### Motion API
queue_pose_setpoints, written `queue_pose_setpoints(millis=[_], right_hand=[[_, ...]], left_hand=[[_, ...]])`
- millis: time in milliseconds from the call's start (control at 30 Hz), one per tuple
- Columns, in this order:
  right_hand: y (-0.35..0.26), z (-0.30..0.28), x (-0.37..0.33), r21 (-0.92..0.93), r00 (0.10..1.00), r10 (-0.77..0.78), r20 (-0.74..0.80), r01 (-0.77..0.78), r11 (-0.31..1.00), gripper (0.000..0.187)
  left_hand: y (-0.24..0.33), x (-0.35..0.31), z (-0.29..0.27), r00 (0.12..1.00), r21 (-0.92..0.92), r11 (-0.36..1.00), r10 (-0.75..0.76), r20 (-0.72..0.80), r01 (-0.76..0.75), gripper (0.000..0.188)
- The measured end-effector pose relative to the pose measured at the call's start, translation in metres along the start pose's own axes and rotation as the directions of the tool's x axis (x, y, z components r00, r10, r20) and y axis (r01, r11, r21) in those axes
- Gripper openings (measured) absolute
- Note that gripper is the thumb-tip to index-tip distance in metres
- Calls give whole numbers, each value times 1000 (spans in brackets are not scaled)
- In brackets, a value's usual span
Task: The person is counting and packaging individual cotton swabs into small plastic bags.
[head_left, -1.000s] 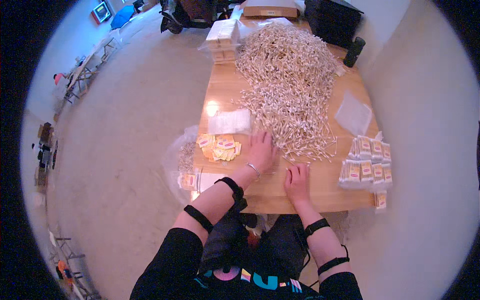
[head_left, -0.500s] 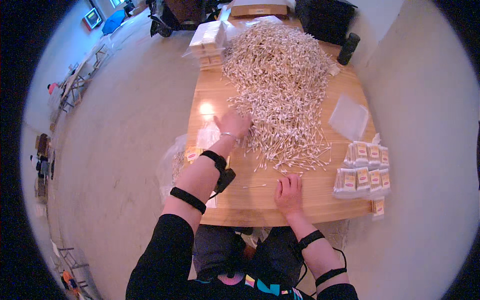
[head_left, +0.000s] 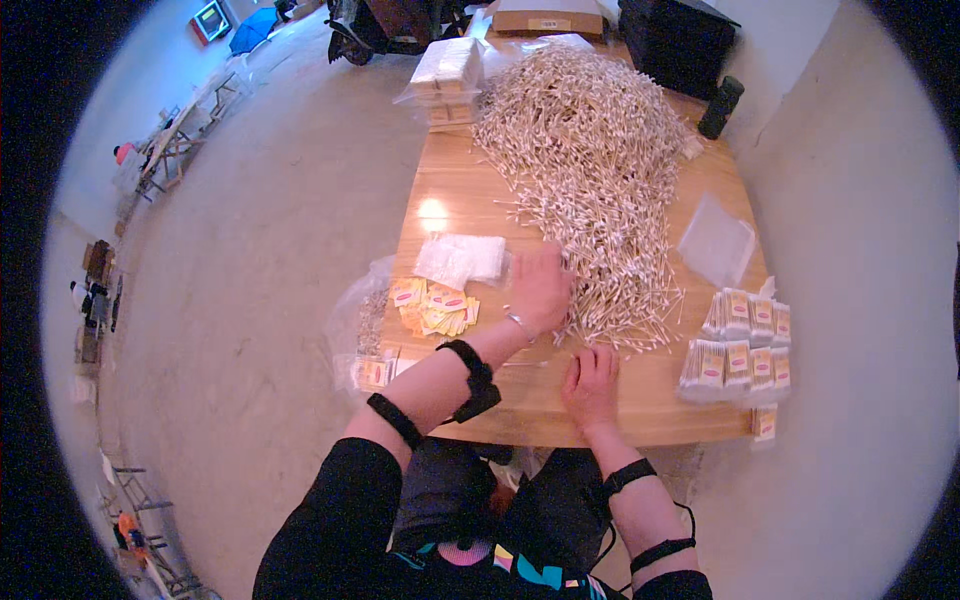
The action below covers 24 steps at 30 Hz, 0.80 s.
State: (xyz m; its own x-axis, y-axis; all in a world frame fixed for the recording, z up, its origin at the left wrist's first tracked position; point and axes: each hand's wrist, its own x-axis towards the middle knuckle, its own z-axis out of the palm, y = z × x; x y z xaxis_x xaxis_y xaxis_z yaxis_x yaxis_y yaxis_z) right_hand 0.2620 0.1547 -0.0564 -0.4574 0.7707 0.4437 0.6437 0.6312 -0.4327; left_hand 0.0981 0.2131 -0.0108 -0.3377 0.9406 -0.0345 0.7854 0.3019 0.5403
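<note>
A large heap of cotton swabs [head_left: 590,140] covers the middle of the wooden table [head_left: 455,190]. At the heap's near left edge lies my left hand [head_left: 541,287], its fingers apart and touching the swabs; the fingertips are slightly blurred. My right hand [head_left: 592,385] rests on the table just below the near end of the heap, fingers loosely bent and nothing visible in them. Left of my left hand are a stack of clear plastic bags [head_left: 460,259] and a scatter of yellow-and-white printed cards [head_left: 436,308].
Filled swab packets [head_left: 735,365] stand in rows at the right edge. Behind them lies a clear plastic sheet [head_left: 717,240]. A wrapped stack of packs [head_left: 446,80], a cardboard box [head_left: 548,18], a black bag [head_left: 678,45] and a dark cylinder [head_left: 721,108] stand toward the far end.
My left hand has moved right along the heap's near left edge, uncovering the bags and cards; the swabs there are pushed rightward. My right hand stays by the heap's near end. The view has shifted slightly.
</note>
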Motion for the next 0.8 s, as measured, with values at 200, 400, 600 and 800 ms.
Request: queue_pose_setpoints(millis=[200, 400, 600, 800], right_hand=[[-1, 0, 1, -8, 1000, -2, 11, 2, 1000, 14], [-3, 1, 2, 14, 1000, 11, 23, -11, 1000, 13], [-4, -1, 4, -16, 1000, 1, 2, -1, 1000, 14], [-3, 0, 4, -28, 999, 0, 37, 1, 1000, 15]], left_hand=[[-80, 4, -23, 969, 302, 953, 74, -236, 1, 65], [-105, 3, -40, 986, 256, 963, 114, -119, -80, 66], [-119, 9, -37, 976, 182, 980, 119, -184, -85, 62], [-113, 4, -43, 966, -25, 989, 136, -220, -145, 83]])
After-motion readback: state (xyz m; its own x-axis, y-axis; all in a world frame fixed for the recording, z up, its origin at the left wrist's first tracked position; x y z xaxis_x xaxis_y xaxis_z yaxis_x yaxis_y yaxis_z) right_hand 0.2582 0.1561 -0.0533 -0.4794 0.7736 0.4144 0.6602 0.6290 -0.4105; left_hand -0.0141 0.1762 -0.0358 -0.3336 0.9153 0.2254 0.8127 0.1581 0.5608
